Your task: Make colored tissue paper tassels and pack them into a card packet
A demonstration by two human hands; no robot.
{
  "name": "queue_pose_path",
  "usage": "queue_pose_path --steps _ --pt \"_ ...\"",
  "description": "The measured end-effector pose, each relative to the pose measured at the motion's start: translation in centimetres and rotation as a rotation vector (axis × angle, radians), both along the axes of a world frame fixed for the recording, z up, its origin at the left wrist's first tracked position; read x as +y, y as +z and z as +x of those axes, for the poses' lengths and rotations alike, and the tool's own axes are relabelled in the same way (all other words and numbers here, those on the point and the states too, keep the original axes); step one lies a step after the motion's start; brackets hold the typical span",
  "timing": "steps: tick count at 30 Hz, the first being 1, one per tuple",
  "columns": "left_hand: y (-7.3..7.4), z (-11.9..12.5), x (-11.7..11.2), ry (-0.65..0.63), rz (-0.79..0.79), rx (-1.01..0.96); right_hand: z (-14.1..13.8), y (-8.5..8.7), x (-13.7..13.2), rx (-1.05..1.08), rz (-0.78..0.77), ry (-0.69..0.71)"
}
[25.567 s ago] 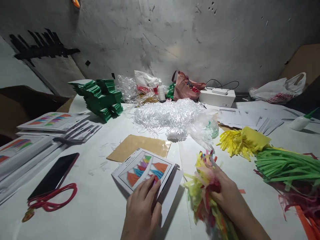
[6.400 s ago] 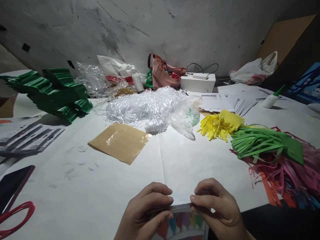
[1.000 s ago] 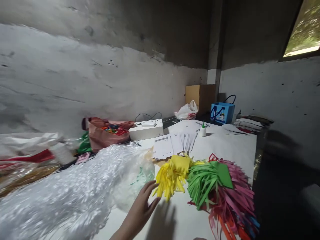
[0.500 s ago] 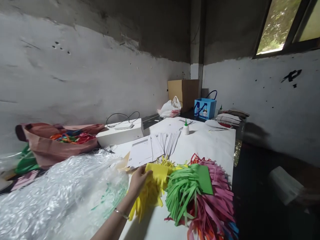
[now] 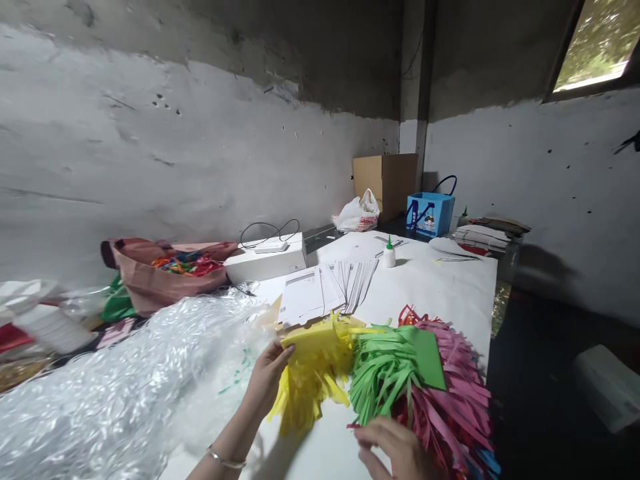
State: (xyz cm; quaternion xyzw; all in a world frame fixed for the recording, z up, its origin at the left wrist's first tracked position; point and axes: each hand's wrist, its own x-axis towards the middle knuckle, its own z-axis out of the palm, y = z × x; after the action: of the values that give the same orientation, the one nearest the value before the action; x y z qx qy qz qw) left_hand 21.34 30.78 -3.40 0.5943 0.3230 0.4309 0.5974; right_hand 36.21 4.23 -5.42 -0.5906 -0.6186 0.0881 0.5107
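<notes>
From where I stand, the picking-up step is in hand. At 7 o'clock the left hand (image 5: 265, 380) grasps 1 yellow fringe bundle (image 5: 313, 373) lying on the table (image 5: 440, 287) and tilts its top edge up; lifting it clear calls for a firm pinch. At 5 o'clock the right hand (image 5: 395, 450), fingers loose, touches 1 green fringe bundle (image 5: 390, 367). Beyond stand 2 glue bottles (image 5: 389, 254).

free: bare tabletop (image 5: 440, 287) | blocked: plastic heap (image 5: 125, 387), fringe bundles (image 5: 400, 373)
</notes>
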Motion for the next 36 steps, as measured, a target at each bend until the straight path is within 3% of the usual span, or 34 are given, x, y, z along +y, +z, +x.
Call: queue_pose_path --steps 6,10,13,20,27,31,36 --pt "-0.9 -1.5 -0.1 -0.01 -0.018 -0.028 0.0 4.6 7.4 0.175 0.039 -0.267" --pt "-1.3 -1.7 -0.3 -0.044 0.008 -0.022 0.0 5.4 12.6 0.198 0.042 -0.356" --pt "-1.4 -1.7 -0.5 -0.077 0.035 0.005 0.0 5.3 14.6 0.204 0.058 -0.363" --pt "-1.6 -2.0 -0.4 -0.127 0.095 0.114 1.5 5.0 15.9 0.298 0.144 -0.372" --pt "-1.7 -1.4 -1.2 -0.2 0.226 0.231 2.9 4.5 17.1 0.403 0.113 -0.352" --pt "-2.5 -0.4 -1.1 -0.153 0.253 0.318 3.1 4.7 17.1 0.408 0.132 -0.332" --pt "-3.1 -0.2 -0.4 -0.084 0.175 0.328 5.0 4.4 16.6 0.388 0.189 -0.444"
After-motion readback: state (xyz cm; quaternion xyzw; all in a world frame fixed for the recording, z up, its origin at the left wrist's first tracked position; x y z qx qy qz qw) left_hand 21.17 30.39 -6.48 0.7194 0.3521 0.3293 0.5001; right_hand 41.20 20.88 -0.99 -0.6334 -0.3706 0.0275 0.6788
